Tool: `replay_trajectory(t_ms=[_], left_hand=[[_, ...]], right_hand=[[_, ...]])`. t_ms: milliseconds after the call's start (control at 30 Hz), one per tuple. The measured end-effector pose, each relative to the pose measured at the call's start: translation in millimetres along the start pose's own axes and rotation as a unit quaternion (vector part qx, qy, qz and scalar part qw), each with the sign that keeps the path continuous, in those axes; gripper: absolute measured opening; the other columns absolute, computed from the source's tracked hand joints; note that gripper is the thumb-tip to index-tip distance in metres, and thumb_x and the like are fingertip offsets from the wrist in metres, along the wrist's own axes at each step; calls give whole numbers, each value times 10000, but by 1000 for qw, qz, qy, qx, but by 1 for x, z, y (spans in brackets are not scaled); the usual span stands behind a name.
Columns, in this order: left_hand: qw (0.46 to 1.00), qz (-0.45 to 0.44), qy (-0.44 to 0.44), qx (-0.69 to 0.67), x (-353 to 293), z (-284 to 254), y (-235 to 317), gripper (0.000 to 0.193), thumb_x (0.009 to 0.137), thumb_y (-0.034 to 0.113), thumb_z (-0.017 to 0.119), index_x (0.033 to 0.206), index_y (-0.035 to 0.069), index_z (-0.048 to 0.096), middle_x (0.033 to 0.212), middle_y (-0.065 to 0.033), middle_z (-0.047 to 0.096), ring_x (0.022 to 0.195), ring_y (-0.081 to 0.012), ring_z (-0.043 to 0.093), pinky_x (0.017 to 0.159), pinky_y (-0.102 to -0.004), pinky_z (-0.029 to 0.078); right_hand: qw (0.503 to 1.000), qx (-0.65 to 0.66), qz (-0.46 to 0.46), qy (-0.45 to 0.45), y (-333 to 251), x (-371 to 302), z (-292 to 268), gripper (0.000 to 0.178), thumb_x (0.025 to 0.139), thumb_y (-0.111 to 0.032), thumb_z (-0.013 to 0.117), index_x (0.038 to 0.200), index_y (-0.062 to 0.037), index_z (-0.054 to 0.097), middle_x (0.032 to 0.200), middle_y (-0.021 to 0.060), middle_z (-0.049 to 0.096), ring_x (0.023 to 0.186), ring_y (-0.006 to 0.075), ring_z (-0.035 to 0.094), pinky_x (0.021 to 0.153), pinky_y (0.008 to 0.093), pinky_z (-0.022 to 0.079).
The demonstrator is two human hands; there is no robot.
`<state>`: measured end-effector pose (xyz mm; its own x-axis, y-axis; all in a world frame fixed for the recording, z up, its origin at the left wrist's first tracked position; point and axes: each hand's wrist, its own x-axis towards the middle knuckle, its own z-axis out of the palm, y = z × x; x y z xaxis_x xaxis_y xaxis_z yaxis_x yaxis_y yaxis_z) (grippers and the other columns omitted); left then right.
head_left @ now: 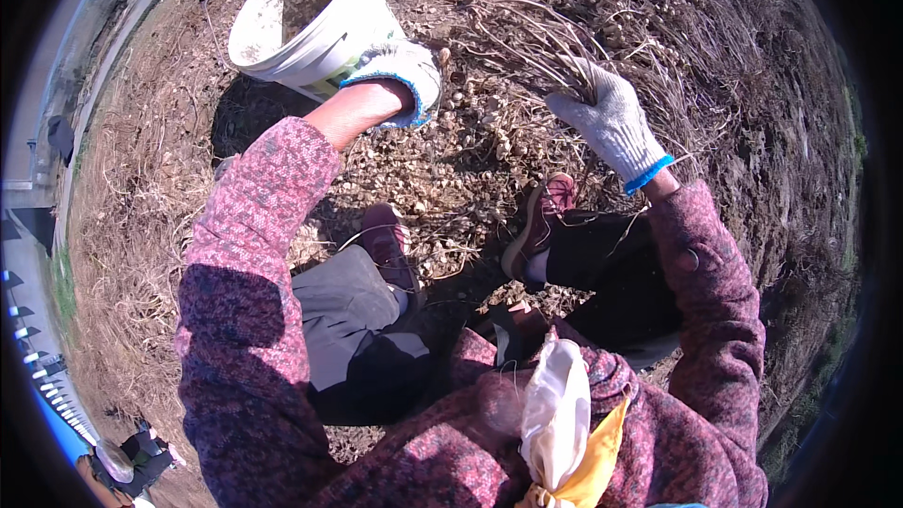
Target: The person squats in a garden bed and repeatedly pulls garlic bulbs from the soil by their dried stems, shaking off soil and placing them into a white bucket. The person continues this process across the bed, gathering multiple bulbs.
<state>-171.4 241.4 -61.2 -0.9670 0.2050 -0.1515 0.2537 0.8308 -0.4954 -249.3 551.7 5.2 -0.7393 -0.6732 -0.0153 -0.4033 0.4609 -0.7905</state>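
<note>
My right hand [609,120], in a white knit glove with a blue cuff, is closed round a bunch of dry plant stems [541,49]. The stems spread from it toward the far left, over the heap. My left hand [403,75], gloved the same way, is beside a white bucket [372,23]. Its fingers point away and are mostly hidden behind the glove's back, so their grip does not show. The bucket leans to the left, its mouth facing up and left, with dirt on the inside wall.
Pale pods and crumbled dry leaves [451,169] litter the soil between my shoes [386,235]. A thick mat of dry stalks [715,56] covers the right side. At the lower left edge another person [141,461] is partly in view. A pale path runs along the far left.
</note>
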Motion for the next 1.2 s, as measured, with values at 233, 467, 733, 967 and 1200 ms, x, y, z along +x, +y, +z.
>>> replay_trajectory(t_ms=[233,467,733,967,1200], left_hand=[[941,-226,30,-251,-28,-11,-77,391,929,330,582,1212,71,658,1102,-142,714,993,-301,677,928,-407,514],[752,-412,329,-396,-31,-46,-122,616,846,413,735,1356,121,552,1243,-153,667,1047,-298,663,940,-415,512],[493,-154,184,-837,-9,-68,-48,489,894,327,683,1318,115,565,1191,-126,661,992,-279,664,884,-395,536],[230,-64,52,-970,-9,-76,-2,382,936,252,639,1285,109,575,1146,-103,656,943,-263,665,836,-378,557],[227,-87,17,-970,12,-84,5,283,978,177,594,1251,103,586,1101,-80,652,894,-247,666,787,-361,578]], right_hand=[[972,213,83,47,-10,-2,-44,230,875,-58,740,1098,-45,687,833,-22,676,656,23,565,560,189,455],[974,212,70,48,-16,-4,-55,119,881,-97,727,979,-64,668,655,-64,564,513,12,451,461,184,332],[977,202,73,15,-20,-5,-49,171,874,-78,722,1041,-75,685,677,-84,554,548,6,432,487,194,327],[965,254,67,1,-24,-8,-43,274,869,-31,728,1137,-76,696,833,-83,638,655,-3,499,557,180,387],[984,171,42,-26,-23,-6,-38,413,860,-51,755,1259,-49,650,1041,-34,696,901,46,592,798,241,506]])
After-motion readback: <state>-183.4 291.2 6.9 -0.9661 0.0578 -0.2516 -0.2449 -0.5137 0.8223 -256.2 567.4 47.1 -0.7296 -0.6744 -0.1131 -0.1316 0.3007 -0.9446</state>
